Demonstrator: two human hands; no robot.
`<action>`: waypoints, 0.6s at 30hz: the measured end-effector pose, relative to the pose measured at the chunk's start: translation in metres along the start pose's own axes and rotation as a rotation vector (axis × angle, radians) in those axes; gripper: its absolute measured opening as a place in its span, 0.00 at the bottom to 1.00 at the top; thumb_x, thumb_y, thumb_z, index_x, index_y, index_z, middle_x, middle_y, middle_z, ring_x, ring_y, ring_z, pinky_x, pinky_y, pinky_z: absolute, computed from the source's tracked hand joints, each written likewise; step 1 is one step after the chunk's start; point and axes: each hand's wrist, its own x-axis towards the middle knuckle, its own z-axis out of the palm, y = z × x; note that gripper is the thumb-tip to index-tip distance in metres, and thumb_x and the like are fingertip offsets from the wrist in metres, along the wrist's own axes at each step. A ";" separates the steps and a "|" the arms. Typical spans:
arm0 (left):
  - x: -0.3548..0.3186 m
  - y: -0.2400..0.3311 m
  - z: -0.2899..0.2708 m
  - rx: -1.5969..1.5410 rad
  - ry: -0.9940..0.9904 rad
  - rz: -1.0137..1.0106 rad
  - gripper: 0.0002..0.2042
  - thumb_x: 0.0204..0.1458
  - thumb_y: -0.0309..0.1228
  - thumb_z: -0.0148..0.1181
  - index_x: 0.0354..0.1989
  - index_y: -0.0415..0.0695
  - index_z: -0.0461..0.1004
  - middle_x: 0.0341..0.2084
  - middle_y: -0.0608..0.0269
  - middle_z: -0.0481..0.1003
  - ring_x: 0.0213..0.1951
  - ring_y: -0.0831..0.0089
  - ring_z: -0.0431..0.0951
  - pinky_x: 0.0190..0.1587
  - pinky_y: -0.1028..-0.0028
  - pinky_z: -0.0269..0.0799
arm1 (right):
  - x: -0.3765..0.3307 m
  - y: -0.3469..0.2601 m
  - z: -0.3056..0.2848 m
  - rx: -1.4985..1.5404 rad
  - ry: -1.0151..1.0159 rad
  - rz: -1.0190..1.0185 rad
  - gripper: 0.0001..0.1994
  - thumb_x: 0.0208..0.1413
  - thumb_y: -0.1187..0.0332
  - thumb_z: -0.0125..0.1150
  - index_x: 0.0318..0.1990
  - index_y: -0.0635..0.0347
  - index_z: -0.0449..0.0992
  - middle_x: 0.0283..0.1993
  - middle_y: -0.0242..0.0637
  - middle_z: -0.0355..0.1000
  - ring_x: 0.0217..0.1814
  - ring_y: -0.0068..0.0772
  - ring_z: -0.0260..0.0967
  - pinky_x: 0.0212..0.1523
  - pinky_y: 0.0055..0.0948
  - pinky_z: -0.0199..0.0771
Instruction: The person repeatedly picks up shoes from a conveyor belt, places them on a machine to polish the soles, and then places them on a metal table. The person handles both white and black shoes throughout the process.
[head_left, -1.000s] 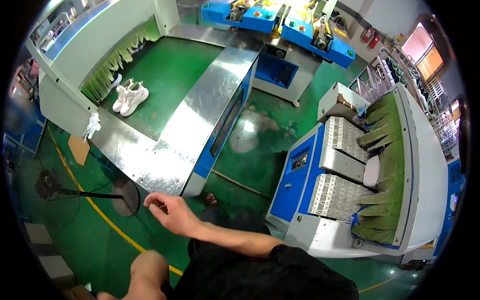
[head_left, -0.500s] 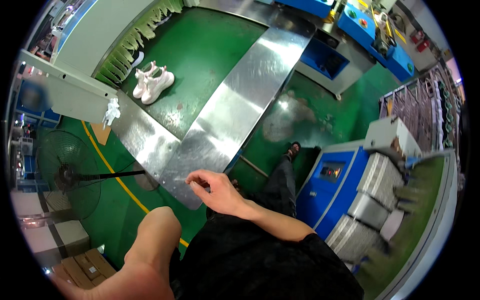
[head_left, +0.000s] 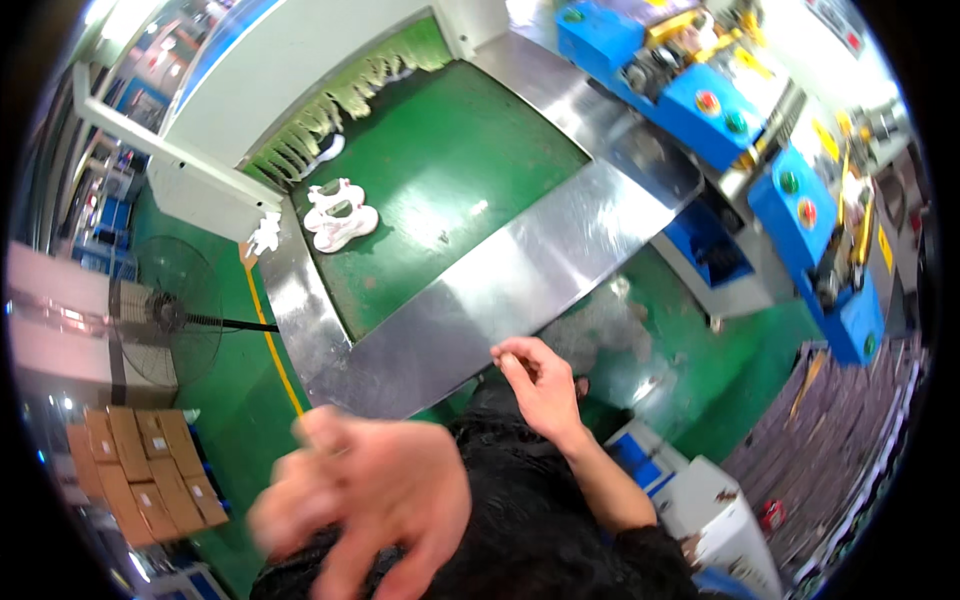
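Reaching with the right hand [head_left: 540, 385] toward the near edge of the shiny sheet-metal frame [head_left: 470, 320] bordering the green conveyor belt [head_left: 450, 190]; fingers curling loosely together, thumb meeting the fingertips, pinching nothing visible, hovering just at the metal rim. Swinging the left hand [head_left: 370, 500] close below the camera, motion-blurred, fingers spreading wide and gripping nothing. Sitting well apart from both hands, on the far side of the belt near the hanging green strip curtain [head_left: 340, 110]: a pair of white and pink sandals [head_left: 338, 215]. Risking, as a judgement, a scrape of the curled fingers on the sheet-metal edge, or a fingertip caught where belt meets frame. Possibly missing the footwear altogether, given the long stretch. Standing at the left, a black pedestal fan [head_left: 160, 320]; stacked beneath it, brown cardboard boxes [head_left: 140, 465].
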 end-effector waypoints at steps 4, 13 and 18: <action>-0.095 -0.031 -0.098 0.434 -0.722 -0.431 0.18 0.58 0.39 0.57 0.53 0.43 0.74 0.52 0.46 0.70 0.48 0.58 0.71 0.50 0.59 0.62 | 0.012 0.029 -0.033 0.126 0.010 0.110 0.07 0.66 0.75 0.57 0.46 0.67 0.77 0.43 0.34 0.80 0.44 0.19 0.75 0.47 0.21 0.75; -0.280 -0.135 -0.313 1.411 -0.627 -0.975 0.21 0.64 0.39 0.54 0.59 0.37 0.69 0.56 0.46 0.70 0.59 0.49 0.69 0.61 0.54 0.61 | 0.096 0.004 -0.091 -0.386 -0.176 0.400 0.10 0.65 0.74 0.59 0.51 0.68 0.75 0.47 0.37 0.79 0.49 0.23 0.75 0.52 0.23 0.75; -0.300 -0.167 -0.375 1.728 -0.597 -0.944 0.28 0.64 0.39 0.53 0.68 0.35 0.58 0.67 0.39 0.60 0.68 0.42 0.59 0.68 0.50 0.53 | 0.203 -0.057 -0.076 -0.545 -0.377 0.420 0.16 0.62 0.72 0.63 0.54 0.69 0.73 0.56 0.44 0.75 0.57 0.30 0.73 0.55 0.30 0.77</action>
